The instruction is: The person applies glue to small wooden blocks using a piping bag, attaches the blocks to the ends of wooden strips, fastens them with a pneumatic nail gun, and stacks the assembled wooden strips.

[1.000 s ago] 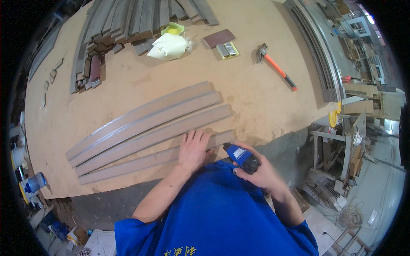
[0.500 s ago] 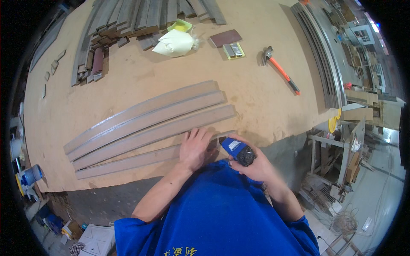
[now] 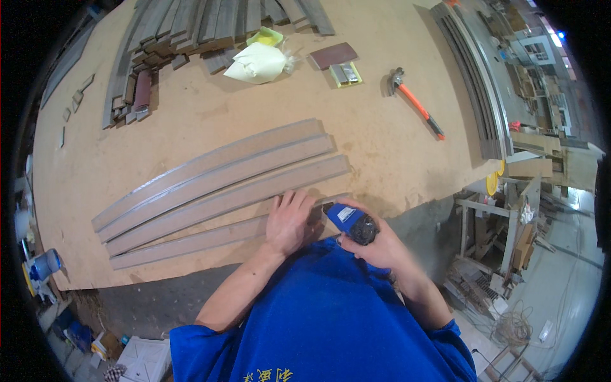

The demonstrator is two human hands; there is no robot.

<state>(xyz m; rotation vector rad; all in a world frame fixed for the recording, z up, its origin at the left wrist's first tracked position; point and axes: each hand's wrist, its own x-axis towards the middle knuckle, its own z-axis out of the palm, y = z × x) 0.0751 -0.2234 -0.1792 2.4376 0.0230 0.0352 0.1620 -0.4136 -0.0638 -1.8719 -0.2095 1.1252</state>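
Note:
My left hand (image 3: 291, 223) lies over the nearest long brown strip (image 3: 191, 242) with grey edges. Its fingers reach past the strip's far edge and hold it on the table; the part under the palm is hidden. In my right hand (image 3: 377, 242) is a blue power tool (image 3: 351, 219), shaped like a small drill, with a dark rear end. The tool's dark tip points left at the strip's right-hand end, close to my left fingers; whether it touches cannot be made out. Beyond, similar strips (image 3: 223, 205) lie side by side, fanned slightly apart.
On the table (image 3: 382, 172) lie an orange-handled claw hammer (image 3: 417, 104), a brown sheet (image 3: 334, 56), a small box of metal staples or nails (image 3: 346, 75) and a white bag (image 3: 256, 63). Grey boards (image 3: 203, 28) are piled at the back; long strips (image 3: 474, 83) line the right edge.
The view has shifted slightly. Both hands, the blue tool and the strips keep nearly the same places relative to each other.

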